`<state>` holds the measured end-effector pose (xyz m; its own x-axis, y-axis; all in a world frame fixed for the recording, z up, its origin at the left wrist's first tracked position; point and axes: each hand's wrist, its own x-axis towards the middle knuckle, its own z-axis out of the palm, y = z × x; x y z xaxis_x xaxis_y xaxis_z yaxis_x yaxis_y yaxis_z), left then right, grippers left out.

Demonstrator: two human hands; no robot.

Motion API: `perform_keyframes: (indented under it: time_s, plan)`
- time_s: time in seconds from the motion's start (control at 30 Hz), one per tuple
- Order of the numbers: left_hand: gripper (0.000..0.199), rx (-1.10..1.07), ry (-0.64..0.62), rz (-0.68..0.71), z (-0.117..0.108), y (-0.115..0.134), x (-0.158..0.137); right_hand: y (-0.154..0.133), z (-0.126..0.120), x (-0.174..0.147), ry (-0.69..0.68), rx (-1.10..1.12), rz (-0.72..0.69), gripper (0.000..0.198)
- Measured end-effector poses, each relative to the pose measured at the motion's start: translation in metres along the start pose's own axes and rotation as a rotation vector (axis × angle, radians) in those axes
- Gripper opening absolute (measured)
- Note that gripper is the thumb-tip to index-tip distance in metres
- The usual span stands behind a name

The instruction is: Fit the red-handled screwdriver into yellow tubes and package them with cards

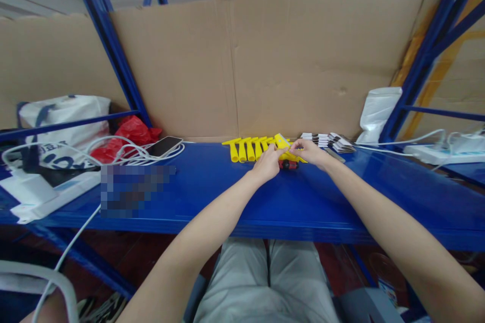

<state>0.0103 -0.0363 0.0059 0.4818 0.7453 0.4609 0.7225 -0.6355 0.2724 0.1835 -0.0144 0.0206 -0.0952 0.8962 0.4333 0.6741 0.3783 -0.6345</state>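
My left hand is closed around a yellow plastic piece with a pale patch on its upper face, tilted up off the table. My right hand is at its right side, thumb and fingers pinched together close to the piece; what they hold is too small to make out. To the left stands a row of several similar yellow pieces with tubular handles, open ends toward me. A red and black tool handle, like a screwdriver's, lies just under my hands.
Black-and-white packets lie right of my hands, before a white plastic bag. A phone, white cables, a red bag and a power strip occupy the left. Cardboard closes off the back of the blue table.
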Motion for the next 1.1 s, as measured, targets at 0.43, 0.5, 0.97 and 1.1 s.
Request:
perform_keyframes:
  time_s: [0.43,0.5,0.97,1.1]
  plan:
    - [0.056,0.005,-0.007,0.028,0.0006,-0.0039,0.0002,0.0026,-0.0022,0.0022,-0.009,-0.207,-0.259,0.006]
    - [0.056,0.006,-0.008,0.029,0.0003,-0.004,0.0004,0.0023,-0.0019,0.0022,-0.017,-0.229,-0.292,0.007]
    - [0.056,0.049,-0.038,0.03,-0.0056,0.0019,-0.0027,0.0088,-0.0012,0.0042,-0.006,-0.375,-0.398,0.009]
    - [0.056,0.041,-0.041,0.033,-0.0068,0.0024,-0.0024,0.0045,-0.0013,0.0014,0.006,-0.424,-0.389,0.01]
